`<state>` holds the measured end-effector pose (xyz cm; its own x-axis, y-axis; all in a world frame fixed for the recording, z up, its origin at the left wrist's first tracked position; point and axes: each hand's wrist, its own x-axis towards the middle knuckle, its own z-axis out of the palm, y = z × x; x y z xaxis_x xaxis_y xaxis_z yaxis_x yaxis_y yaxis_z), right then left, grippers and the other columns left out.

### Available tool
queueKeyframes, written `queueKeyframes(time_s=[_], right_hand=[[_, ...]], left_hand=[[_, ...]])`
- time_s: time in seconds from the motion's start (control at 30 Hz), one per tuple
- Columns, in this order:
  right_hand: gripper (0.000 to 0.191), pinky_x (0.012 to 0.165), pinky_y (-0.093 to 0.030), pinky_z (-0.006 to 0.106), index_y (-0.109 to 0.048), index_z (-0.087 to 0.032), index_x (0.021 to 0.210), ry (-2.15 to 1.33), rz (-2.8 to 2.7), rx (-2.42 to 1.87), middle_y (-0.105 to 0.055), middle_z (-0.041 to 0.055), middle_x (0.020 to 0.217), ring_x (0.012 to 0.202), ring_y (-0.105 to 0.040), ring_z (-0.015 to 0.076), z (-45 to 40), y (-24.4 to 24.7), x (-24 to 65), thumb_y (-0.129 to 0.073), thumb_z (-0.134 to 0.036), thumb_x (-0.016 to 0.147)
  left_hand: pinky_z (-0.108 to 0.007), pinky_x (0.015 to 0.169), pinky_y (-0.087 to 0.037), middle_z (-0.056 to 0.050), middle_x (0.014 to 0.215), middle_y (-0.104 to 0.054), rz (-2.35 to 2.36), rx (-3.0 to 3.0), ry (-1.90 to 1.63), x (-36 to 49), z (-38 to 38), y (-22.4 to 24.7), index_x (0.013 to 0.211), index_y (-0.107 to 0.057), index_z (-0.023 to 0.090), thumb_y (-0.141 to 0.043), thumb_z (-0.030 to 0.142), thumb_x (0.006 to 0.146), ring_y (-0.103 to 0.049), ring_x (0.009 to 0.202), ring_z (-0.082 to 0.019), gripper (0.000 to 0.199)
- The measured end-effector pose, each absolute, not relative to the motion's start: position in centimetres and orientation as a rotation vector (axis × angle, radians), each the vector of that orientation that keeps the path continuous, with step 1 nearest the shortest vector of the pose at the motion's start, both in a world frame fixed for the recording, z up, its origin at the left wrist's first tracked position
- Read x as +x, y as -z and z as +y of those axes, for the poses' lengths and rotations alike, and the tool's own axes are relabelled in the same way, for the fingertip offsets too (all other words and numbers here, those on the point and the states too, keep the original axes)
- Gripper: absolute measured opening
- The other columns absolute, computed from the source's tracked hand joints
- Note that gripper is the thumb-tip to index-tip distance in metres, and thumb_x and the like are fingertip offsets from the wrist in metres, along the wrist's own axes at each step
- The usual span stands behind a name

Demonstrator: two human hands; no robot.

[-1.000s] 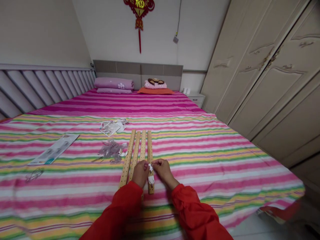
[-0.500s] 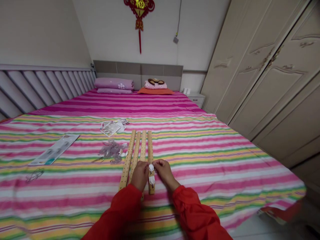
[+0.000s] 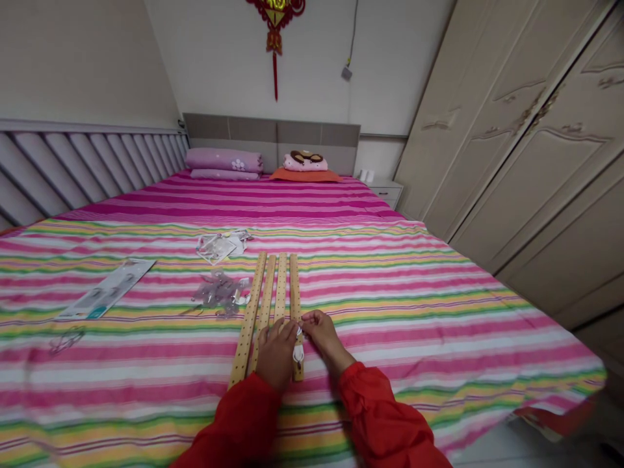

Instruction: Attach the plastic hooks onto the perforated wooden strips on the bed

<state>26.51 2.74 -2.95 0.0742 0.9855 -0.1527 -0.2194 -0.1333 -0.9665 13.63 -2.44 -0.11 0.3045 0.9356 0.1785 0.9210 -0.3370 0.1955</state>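
Several wooden strips with rows of holes lie side by side, pointing away from me. On the rightmost wooden strip (image 3: 294,286), near its close end, sits a small white piece with a metal loop (image 3: 298,354). Just beyond it is a second small white piece (image 3: 299,331), partly covered by my fingers. My left hand (image 3: 277,354) reaches over the neighbouring strips (image 3: 250,318), its closed fingertips on the second piece's left side. From the right, my right hand (image 3: 322,333) pinches at that same piece. What exactly its fingertips grip is too small to tell.
Left of the strips lies a heap of small clear plastic bags (image 3: 220,292), with more packets (image 3: 219,247) beyond. Farther left are a flat blister pack (image 3: 110,289) and a wire-like bundle (image 3: 67,339). All rest on a striped bedsheet (image 3: 414,312); a wardrobe (image 3: 526,162) stands right.
My left hand has shifted slightly, its fingers now spread further over the second white piece and hiding more of it. My right hand stays pinched beside it. The view has tilted slightly.
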Motion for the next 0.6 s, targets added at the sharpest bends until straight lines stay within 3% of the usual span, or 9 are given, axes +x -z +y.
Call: queueKeyframes(time_s=[0.27,0.6], right_hand=[[0.017,0.044,-0.037,0.023,-0.055,-0.021,0.061,-1.28,-0.943,-1.274,-0.051,-0.0076,0.045,0.045,-0.048,0.0114,3.4,4.0,26.4,-0.066,-0.021,0.048],[0.02,0.047,-0.037,0.024,-0.058,-0.02,0.061,-1.22,-0.971,-1.215,-0.055,-0.0047,0.05,0.048,-0.048,0.0118,2.3,3.0,26.4,-0.071,-0.031,0.052]], left_hand=[[-0.05,0.101,-0.028,-0.006,0.129,-0.058,1.754,2.507,-0.409,13.3,-2.2,0.6,0.123,-0.058,0.027,-0.043,0.005,0.079,-0.044,0.125,-0.028,0.051],[-0.048,0.102,-0.032,-0.005,0.131,-0.057,1.664,2.342,-0.571,12.6,-2.3,0.5,0.123,-0.057,0.027,-0.041,0.006,0.08,-0.044,0.126,-0.024,0.051]])
